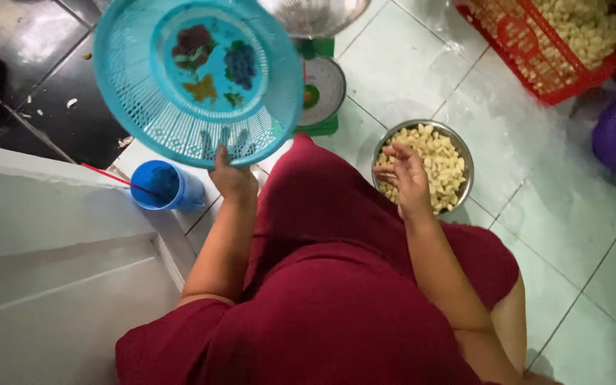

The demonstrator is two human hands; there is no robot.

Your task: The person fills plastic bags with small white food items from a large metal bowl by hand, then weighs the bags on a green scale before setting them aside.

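Big turquoise basket is tilted up over the tiled floor, left hand in a closed grip on its rim. Metal bowl of pale chunks sits below the right hand, fingers loosely open, holding nothing.

Pale green floor tiles meet dark glossy tiles on the left, beside a white ledge.
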